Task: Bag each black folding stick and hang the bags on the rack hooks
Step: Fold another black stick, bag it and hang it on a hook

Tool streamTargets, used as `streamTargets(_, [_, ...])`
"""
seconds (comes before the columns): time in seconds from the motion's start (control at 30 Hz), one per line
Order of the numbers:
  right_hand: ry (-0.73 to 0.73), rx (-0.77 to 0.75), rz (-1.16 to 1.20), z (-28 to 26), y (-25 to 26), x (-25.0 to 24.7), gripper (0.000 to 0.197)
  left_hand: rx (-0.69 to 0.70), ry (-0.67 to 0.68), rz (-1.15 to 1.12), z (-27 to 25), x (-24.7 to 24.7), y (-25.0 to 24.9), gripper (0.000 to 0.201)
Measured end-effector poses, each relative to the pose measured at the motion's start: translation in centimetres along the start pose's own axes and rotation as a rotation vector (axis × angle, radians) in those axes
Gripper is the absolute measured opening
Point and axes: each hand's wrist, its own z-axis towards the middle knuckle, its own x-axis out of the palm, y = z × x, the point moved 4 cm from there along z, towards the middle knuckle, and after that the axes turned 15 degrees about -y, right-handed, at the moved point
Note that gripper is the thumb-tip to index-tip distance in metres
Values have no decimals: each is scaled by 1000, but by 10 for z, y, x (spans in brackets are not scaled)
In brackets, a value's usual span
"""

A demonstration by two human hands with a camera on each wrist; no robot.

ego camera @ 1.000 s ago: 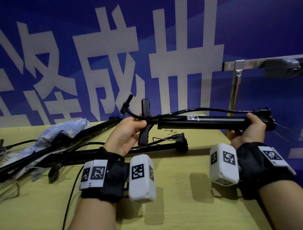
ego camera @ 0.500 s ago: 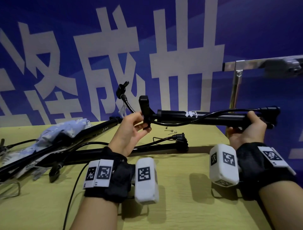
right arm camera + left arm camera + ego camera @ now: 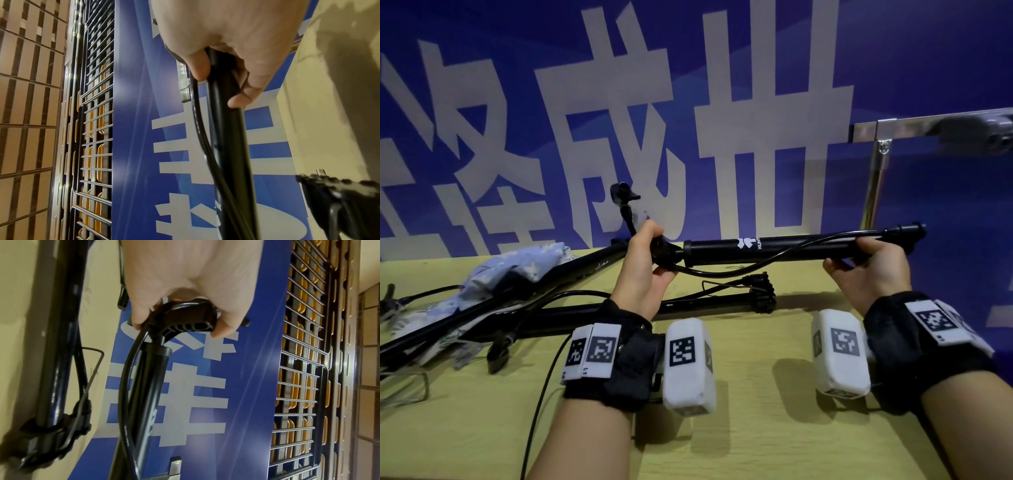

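I hold a black folding stick [image 3: 774, 247] level above the yellow table [image 3: 756, 445]. My left hand [image 3: 645, 263] grips its ribbed handle end [image 3: 185, 321], fingers curled round it. My right hand [image 3: 869, 270] grips the far end of the tube [image 3: 226, 100]. A thin black hose [image 3: 743, 270] loops along the tube and sticks up past my left hand to a small nozzle [image 3: 624, 193]. Two more black sticks [image 3: 599, 310] lie on the table behind my left wrist. A pale blue cloth bag [image 3: 517, 263] lies crumpled at the back left.
A metal rack frame [image 3: 876, 178] stands at the back right edge of the table. A blue banner with white characters [image 3: 688, 120] runs behind the table. Loose black hoses [image 3: 541, 387] trail over the table's left part. A wire grid panel [image 3: 304, 369] rises beyond the banner.
The handle has turned in line with the tube, and my left hand has closed round it. The hose nozzle rose and swung right. My right hand kept its grip.
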Motion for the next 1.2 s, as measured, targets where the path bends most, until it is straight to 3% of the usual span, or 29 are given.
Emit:
streamTargets(0.13, [11, -24, -20, 0, -3, -2, 20, 29, 53, -82, 3, 1, 1, 22])
streamTargets(0.3, [-8, 28, 35, 7, -3, -5, 12, -3, 85, -110, 13, 1, 5, 56])
streamTargets(0.43, [-16, 0, 37, 10, -2, -6, 15, -61, 34, -60, 12, 1, 12, 21])
streamTargets(0.5, [-23, -6, 39, 10, 0, -7, 15, -84, 62, -50, 13, 3, 12, 17])
streamTargets(0.67, [-96, 63, 75, 12, 1, -11, 12, 44, 320, 139, 10, 8, 7, 43])
streamTargets(0.77, [-138, 73, 25, 10, 2, -14, 20, 227, 353, 271, 8, 7, 6, 64])
streamTargets(0.83, [-119, 71, 35, 6, 0, -10, 27, 286, 370, 395, 1, 12, 17, 58])
streamTargets(0.9, [-31, 76, 40, 1, -4, -3, 26, 232, 372, 468, -4, 20, 31, 55])
streamTargets(1.03, [112, 74, -53, -11, -10, 5, 22, 120, 365, 410, -3, 23, 34, 50])
streamTargets(1.2, [83, 78, -131, -10, -9, 2, 20, 77, 395, 316, -2, 22, 29, 45])
